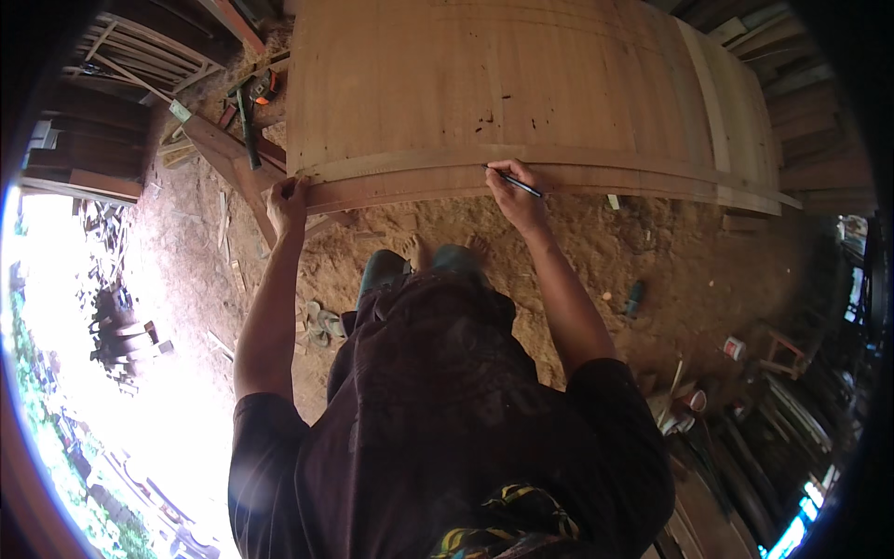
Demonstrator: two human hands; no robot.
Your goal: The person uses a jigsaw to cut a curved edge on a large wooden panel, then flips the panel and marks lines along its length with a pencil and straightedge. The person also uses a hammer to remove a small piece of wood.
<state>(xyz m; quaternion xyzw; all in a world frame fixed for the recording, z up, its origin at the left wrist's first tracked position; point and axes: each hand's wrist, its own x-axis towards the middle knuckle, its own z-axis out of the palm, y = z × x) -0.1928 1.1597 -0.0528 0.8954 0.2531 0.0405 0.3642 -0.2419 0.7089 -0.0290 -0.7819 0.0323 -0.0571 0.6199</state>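
A wide plywood panel (447, 102) lies in front of me, with a long thin wooden strip (633, 166) running along its near edge. At the panel's near left corner, my left hand (289, 200) is closed, its fingers pinching the strip's end. My right hand (517, 197) holds a dark pen (515, 180) near the middle of that edge. The pen's tip points left and rests at or just above the strip; exact contact is too small to tell. A few dark specks mark the panel beyond the pen.
Left of the panel, a hammer (247, 130) and an orange tape measure (264, 87) lie on a wooden support beam (223, 154). Stacked boards (93, 121) stand at the far left. On the dirt floor (596, 252) are sandals (324, 322), a dark bottle-like object (635, 298) and a white tub (735, 347).
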